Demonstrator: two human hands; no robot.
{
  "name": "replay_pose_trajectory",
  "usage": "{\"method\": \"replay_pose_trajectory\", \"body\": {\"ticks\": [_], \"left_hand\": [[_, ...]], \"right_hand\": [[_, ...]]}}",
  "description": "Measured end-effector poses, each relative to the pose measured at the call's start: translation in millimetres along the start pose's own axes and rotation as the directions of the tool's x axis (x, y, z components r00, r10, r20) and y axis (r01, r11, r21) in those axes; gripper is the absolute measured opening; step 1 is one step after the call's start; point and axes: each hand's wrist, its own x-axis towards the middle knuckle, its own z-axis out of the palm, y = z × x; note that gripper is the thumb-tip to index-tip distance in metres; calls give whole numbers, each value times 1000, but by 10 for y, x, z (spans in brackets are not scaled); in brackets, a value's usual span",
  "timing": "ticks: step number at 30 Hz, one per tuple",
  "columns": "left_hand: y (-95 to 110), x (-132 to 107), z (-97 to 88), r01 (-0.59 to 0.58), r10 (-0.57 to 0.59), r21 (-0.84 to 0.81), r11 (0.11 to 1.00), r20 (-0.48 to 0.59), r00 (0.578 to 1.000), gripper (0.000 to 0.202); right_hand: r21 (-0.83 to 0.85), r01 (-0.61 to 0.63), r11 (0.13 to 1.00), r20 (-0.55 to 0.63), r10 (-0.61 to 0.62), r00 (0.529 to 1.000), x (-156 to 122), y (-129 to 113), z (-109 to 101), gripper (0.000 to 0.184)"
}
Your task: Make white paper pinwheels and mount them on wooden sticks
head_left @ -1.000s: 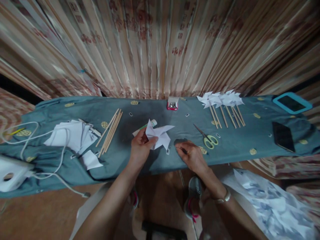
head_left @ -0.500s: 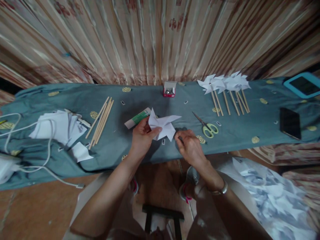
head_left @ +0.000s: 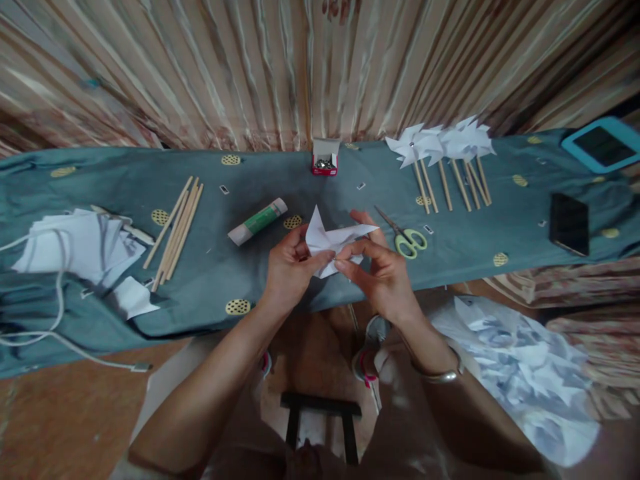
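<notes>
While both hands work at mid-frame, the folded paper (head_left: 329,240) sits between them, held just above the near part of the cloth-covered table (head_left: 195,303), points sticking up and out to the right. Left hand (head_left: 290,270): pinching the paper's left side, thumb on the near face, fingers behind. Right hand (head_left: 383,270): thumb and index pinching at the paper's middle, other fingers fanned behind; too small to tell if a tiny piece sits between the tips.

Doing it well, my call: left pinch firm and close to the centre so folds don't spring open; right tips light, pressure straight through the middle, no creasing of the points.

Around it: white-and-green tube (head_left: 259,221) left of centre, red box (head_left: 325,171) with shiny bits upper centre, scissors (head_left: 401,235) just right of the right hand. Further out, wooden sticks (head_left: 181,227) at left, finished pinwheels (head_left: 425,143) upper right.
</notes>
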Motion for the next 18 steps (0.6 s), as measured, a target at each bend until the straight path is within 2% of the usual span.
{"method": "replay_pose_trajectory", "body": {"ticks": [10,18], "left_hand": [[-56,0,-22,8,-8,-6,1000,65,998,55],[-82,14,-52,-11,10,1,1000,109,994,52]], "right_hand": [[289,-59,955,17,57,998,33,76,-19,5],[358,-132,924,58,119,991,48,118,-37,5]]}}
